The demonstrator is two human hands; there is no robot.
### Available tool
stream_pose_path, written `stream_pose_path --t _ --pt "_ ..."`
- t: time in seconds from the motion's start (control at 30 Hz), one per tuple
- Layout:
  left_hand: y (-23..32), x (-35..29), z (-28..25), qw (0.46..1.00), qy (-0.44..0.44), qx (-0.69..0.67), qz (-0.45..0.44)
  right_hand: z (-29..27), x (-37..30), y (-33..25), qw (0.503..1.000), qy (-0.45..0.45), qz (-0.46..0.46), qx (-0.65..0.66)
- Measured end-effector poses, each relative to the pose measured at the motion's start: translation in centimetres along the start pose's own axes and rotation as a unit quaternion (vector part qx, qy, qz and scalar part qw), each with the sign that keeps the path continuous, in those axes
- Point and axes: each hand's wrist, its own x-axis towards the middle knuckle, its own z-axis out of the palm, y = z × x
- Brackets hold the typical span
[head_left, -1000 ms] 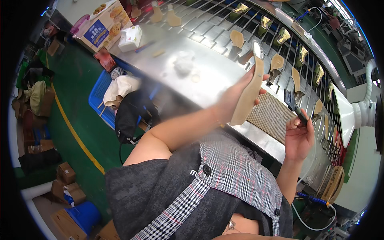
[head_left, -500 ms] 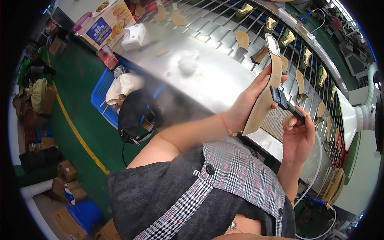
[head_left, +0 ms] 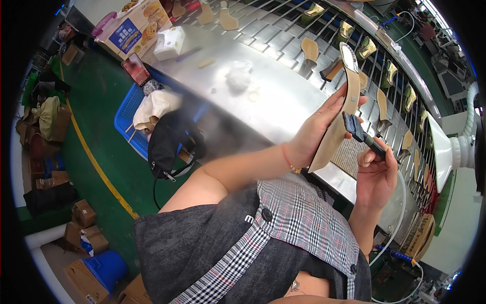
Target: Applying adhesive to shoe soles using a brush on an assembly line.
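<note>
My left hand is closed round a long, curved tan shoe insole, holding it tilted above the metal bench. A pale oval patch marks its far end, and a small square sits partway down. In my right hand is a dark-handled brush, pinched between thumb and fingers. The brush's dark, flat head lies against or very close to the insole's right edge; I cannot tell whether it touches.
Across a rack of metal bars lie several tan insoles and shiny gold-green shoe parts. A white funnel-shaped duct stands at the right. On the left are a tissue pack, a printed carton and a blue basket with a black bag.
The insole and my left hand have shifted slightly to the right. The brush stays beside the insole, with its head a little lower along it.
</note>
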Motion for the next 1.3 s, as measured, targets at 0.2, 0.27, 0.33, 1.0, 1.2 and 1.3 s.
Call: stream_pose_path --t 0.2,0.27,0.33,1.0,1.2,1.3 --pt "-0.13 0.02 -0.05 1.000 0.003 0.009 0.007 -0.05 0.07 0.24 1.000 0.005 -0.004 -0.007" --pt "-0.16 0.03 -0.16 1.000 -0.002 0.012 0.010 -0.04 0.10 0.33 1.000 0.001 -0.004 -0.006" --pt "-0.16 0.05 -0.28 1.000 -0.003 0.007 0.011 -0.03 0.14 0.41 1.000 -0.002 -0.005 -0.006" --pt "-0.41 0.10 -0.43 1.000 -0.004 -0.025 0.002 -0.32 0.13 0.66 1.000 0.012 -0.006 -0.018" --pt "-0.21 -0.06 -0.43 0.999 -0.007 -0.043 -0.003 0.01 0.07 0.56 0.999 0.020 -0.024 -0.045" --pt "-0.08 -0.03 -0.37 1.000 -0.018 -0.018 0.003 0.60 -0.21 0.30 0.990 0.026 -0.073 -0.117"
